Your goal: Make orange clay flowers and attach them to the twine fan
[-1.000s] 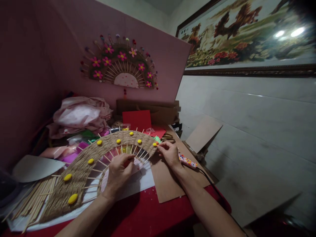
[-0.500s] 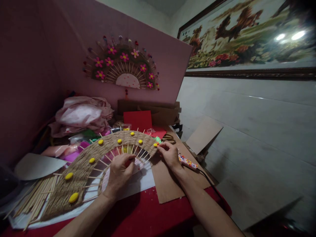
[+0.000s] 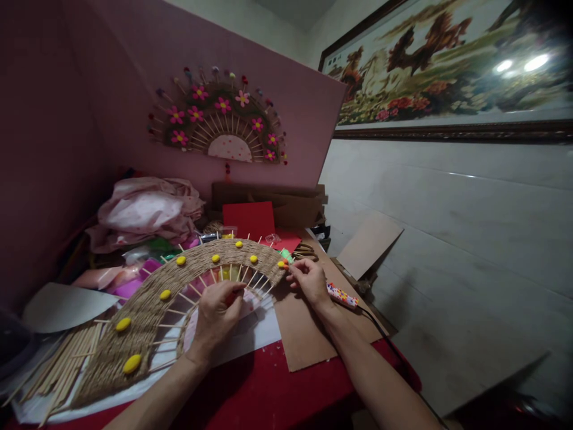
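A twine-woven arch on thin wooden sticks (image 3: 147, 304), shaped like a fan, lies on the table and carries several yellow oval discs (image 3: 131, 364). At its right end, my right hand (image 3: 310, 280) pinches a small orange piece (image 3: 285, 263) against the side of the last yellow disc (image 3: 280, 264). My left hand (image 3: 219, 316) is closed above the inner sticks and the pale half-round centre. Something reddish shows between its fingers, too hidden to name.
A flower-patterned glue gun (image 3: 342, 295) with a black cord lies right of my right hand, on cardboard (image 3: 304, 334). Loose sticks (image 3: 67, 358) lie at left, and bundled pink cloth (image 3: 147, 206) behind. A finished flowered fan (image 3: 224, 119) hangs on the pink board.
My right fingertips have drawn back slightly to the right from the yellow disc, and more of the orange piece shows. My left hand stays almost still; the view has shifted a little.
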The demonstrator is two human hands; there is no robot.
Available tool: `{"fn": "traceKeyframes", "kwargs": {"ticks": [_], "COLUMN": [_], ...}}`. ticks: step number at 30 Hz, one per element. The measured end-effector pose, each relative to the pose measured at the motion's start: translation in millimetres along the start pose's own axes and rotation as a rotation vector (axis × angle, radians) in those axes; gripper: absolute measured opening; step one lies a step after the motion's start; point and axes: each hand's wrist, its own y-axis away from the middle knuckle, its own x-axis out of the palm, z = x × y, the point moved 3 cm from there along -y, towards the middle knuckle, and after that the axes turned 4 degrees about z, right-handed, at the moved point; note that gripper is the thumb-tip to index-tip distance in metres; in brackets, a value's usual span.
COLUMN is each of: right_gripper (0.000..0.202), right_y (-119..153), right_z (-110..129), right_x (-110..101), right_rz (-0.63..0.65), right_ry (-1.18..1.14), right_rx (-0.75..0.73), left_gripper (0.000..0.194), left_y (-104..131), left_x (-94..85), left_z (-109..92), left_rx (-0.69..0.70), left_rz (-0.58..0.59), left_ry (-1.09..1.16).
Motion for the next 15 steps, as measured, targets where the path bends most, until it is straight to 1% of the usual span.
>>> {"fn": "traceKeyframes", "kwargs": {"ticks": [4,9,15], "right_gripper": [0.029,0.033,0.038], "right_y": [-1.7,-4.2,-5.7], "right_z": [-0.8,-2.2,-5.1], "right_x": [3.4,5.2,3.7], "right_rz": [0.005,0.026,0.061], "right_ry": [-0.02,-0.088,-0.192], "right_rx": [0.021,0.042,0.117], "left_gripper": [0.017,0.016,0.016], "left_y": [-0.5,0.5,0.3], "left_x": [-1.2,-1.0,-0.1], "left_z": [-2.4,-1.1,1.0], "left_rx": [0.003,0.012,0.029], "left_rz": [-0.004,-0.011,-0.013], "left_ry": [-0.01,-0.012,-0.015]}}
